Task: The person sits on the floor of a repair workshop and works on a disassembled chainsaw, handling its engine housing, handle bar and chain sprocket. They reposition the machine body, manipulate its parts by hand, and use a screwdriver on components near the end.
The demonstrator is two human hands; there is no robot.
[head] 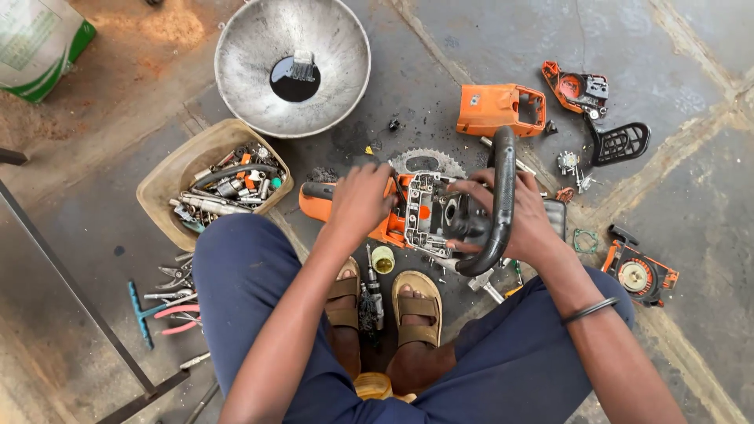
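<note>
Both hands grip the stripped orange chainsaw body lying crosswise on the floor, left hand clasping its rear, right hand by the black handle.

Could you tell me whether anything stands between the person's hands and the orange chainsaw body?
Nothing visible does. The left hand already rests on the chainsaw body, and the right hand touches it beside the black handle bar.

Orange chainsaw body, black handle bar, silver metal bowl, tan sandals.
</note>
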